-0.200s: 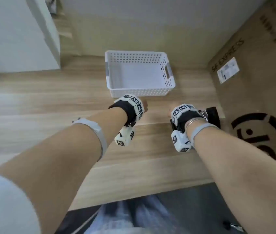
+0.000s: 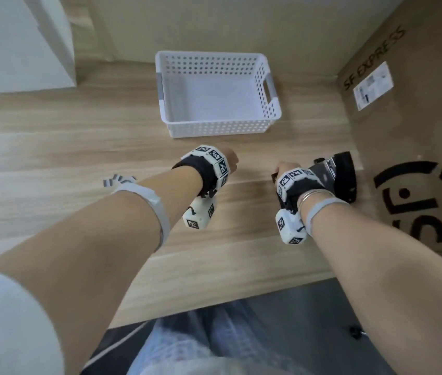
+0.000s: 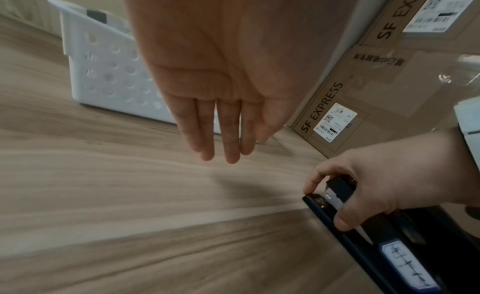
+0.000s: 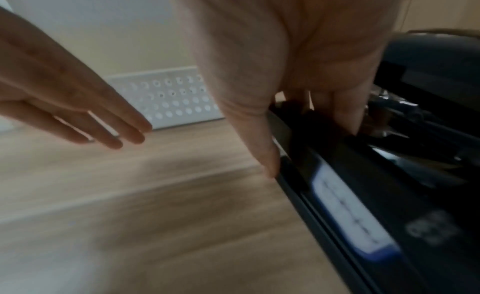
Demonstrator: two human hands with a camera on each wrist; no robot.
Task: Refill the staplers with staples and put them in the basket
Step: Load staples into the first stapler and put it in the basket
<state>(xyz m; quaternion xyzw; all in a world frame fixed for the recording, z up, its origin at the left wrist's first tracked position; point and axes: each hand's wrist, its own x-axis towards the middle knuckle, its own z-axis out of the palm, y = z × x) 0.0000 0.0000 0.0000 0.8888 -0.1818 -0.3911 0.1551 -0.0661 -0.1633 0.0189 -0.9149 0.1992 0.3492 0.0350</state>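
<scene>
A black stapler (image 2: 342, 175) lies on the wooden table at the right, its top cover swung back and its metal channel showing. My right hand (image 2: 282, 169) grips the front end of the stapler (image 3: 389, 243), thumb on one side and fingers on the other (image 4: 270, 164). My left hand (image 2: 232, 158) hovers just left of it with straight fingers (image 3: 228, 142); a small grey sliver (image 3: 260, 142), seemingly a staple strip, is pinched at its thumb tip. A few loose staple strips (image 2: 119, 181) lie behind my left forearm. The white perforated basket (image 2: 268, 77) stands empty behind both hands.
A large cardboard box (image 2: 403, 117) marked SF EXPRESS stands against the stapler's right side. A white cabinet (image 2: 11, 44) is at the far left. The table's near edge (image 2: 241, 299) runs above my lap. Bare wood lies between my hands and the basket.
The view has shifted, and the loose staple strips now show behind my left forearm. Both hands stay nearly where they were.
</scene>
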